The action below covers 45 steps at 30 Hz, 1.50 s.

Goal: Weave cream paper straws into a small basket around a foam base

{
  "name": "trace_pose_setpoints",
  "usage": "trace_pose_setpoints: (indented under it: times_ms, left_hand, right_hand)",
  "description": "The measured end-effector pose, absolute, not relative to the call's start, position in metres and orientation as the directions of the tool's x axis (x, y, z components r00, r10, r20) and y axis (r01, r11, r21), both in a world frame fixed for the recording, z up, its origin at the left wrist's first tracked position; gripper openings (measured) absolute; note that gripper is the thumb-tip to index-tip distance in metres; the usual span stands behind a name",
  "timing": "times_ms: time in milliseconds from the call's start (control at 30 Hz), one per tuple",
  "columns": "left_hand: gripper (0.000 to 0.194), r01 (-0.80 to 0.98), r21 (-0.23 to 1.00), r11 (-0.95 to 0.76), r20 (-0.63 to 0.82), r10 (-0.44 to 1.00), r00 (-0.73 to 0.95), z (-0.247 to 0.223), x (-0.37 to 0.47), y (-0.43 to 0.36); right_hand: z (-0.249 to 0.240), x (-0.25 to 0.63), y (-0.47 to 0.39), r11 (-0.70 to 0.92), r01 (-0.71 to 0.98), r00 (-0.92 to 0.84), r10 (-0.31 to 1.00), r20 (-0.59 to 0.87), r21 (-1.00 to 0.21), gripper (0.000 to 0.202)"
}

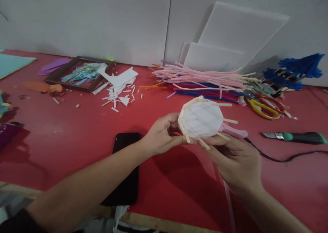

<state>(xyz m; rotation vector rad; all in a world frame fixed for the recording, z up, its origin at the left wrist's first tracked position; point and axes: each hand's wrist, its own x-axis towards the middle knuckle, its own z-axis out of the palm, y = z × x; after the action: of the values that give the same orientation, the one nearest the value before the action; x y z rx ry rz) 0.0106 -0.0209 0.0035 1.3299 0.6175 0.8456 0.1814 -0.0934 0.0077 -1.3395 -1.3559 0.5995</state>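
A white, many-sided disc with pale sticks is held up between both hands above the red table. Several of its sticks jut outward, and others run along its left rim. My left hand grips the left edge, thumb along the bottom. Below and to the right, my right hand pinches the lower edge, its fingers partly hidden. Just behind that hand lies a pink-handled tool with a black cord; its front is hidden. A narrow pale strip hangs or lies below my right hand; which, I cannot tell.
A black phone lies under my left forearm. At right are a utility knife and yellow-handled scissors. Long pink strips pile up behind. White scraps and a brown frame sit left; white boards lean against the wall.
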Motion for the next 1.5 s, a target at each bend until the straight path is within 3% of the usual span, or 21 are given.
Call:
trace_pose_setpoints:
  times_ms: [200,300,500,633,733,800,967,1400,1500]
  left_hand:
    - [0.097,-0.261,0.965,0.037,0.137,0.775,0.617,-0.0046,0.0092,-0.0222]
    - [0.103,-0.254,0.963,-0.086,0.229,0.757,0.612,-0.005,0.0082,-0.0212]
    - [0.091,-0.187,0.908,-0.376,0.412,0.714,0.566,-0.0053,0.0074,-0.015]
    - [0.088,-0.144,0.883,-0.447,0.447,0.708,0.547,-0.0074,0.0057,-0.0126]
    - [0.075,-0.031,0.844,-0.536,0.459,0.691,0.559,-0.0067,0.0045,-0.0126]
    - [0.072,-0.011,0.837,-0.547,0.452,0.681,0.576,-0.006,0.0044,-0.0133]
    - [0.089,-0.047,0.883,-0.468,0.408,0.713,0.571,-0.0061,0.0046,-0.0154]
    - [0.041,0.024,0.815,-0.579,0.457,0.667,0.588,-0.0012,0.0054,-0.0137]
    - [0.043,0.01,0.799,-0.601,0.487,0.656,0.577,-0.0049,0.0062,-0.0133]
  right_hand:
    - [0.0104,0.1815,-0.0909,0.24,0.343,0.181,0.932,0.315,-0.908,0.004]
    - [0.0092,0.1839,-0.0895,0.224,0.341,0.16,0.943,0.291,-0.913,0.004]
    - [0.0063,0.1879,-0.0879,0.181,0.315,0.123,0.966,0.229,-0.932,0.004]
    - [0.0089,0.1876,-0.0872,0.185,0.302,0.094,0.97,0.222,-0.935,0.004]
    - [0.0097,0.1887,-0.0868,0.189,0.287,0.086,0.971,0.222,-0.939,0.005]
    - [0.0091,0.1899,-0.0868,0.187,0.282,0.077,0.973,0.217,-0.941,0.005]
    - [0.0074,0.1906,-0.088,0.169,0.268,0.051,0.981,0.189,-0.948,0.005]
    - [0.0091,0.1895,-0.0885,0.188,0.273,0.015,0.98,0.2,-0.943,0.004]
    - [0.0078,0.1883,-0.0883,0.192,0.294,0.04,0.976,0.213,-0.936,0.005]
